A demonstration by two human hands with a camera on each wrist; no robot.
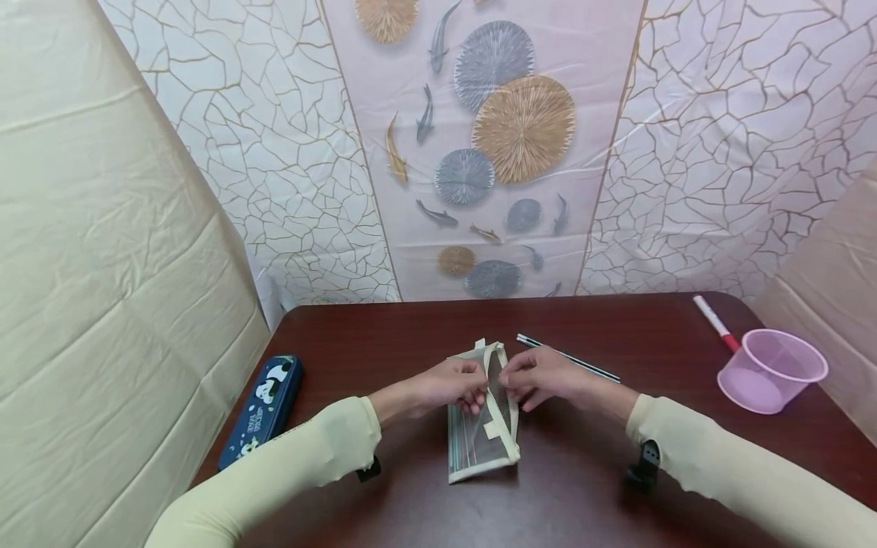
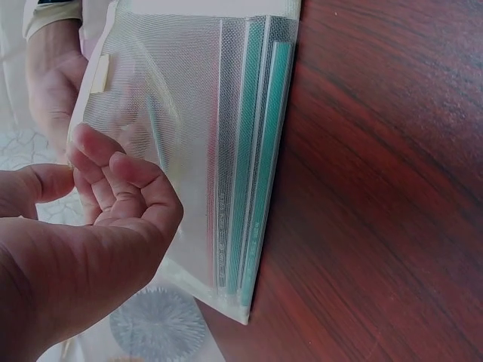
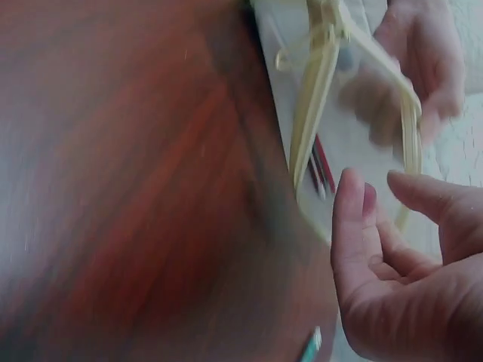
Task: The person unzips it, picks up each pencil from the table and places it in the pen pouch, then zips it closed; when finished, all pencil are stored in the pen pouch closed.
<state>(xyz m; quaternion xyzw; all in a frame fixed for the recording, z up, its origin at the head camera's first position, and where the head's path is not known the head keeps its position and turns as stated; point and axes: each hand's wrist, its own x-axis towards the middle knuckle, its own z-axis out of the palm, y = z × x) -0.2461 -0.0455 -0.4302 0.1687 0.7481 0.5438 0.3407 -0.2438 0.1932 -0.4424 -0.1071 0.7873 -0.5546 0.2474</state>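
A pale mesh pencil pouch (image 1: pixel 469 445) with cream edging stands tilted at the middle of the table, its zip side spread apart. My left hand (image 1: pixel 452 383) pinches the left edge of that opening between thumb and fingers. At the opposite edge is my right hand (image 1: pixel 541 374); the right wrist view shows its thumb and fingers (image 3: pixel 349 226) apart, with nothing between them. Through the mesh, several pencils (image 2: pixel 260 173) lie along the pouch's bottom, green-and-white and dark ones among them. Red and dark pencil ends (image 3: pixel 323 166) show through the opening.
Striped pencils (image 1: pixel 582 362) lie behind my right hand. A dark blue panda pencil case (image 1: pixel 263 411) sits at the table's left edge. On the right stand a pink mesh cup (image 1: pixel 763 380) and, beside it, a white marker with a red end (image 1: pixel 714 318).
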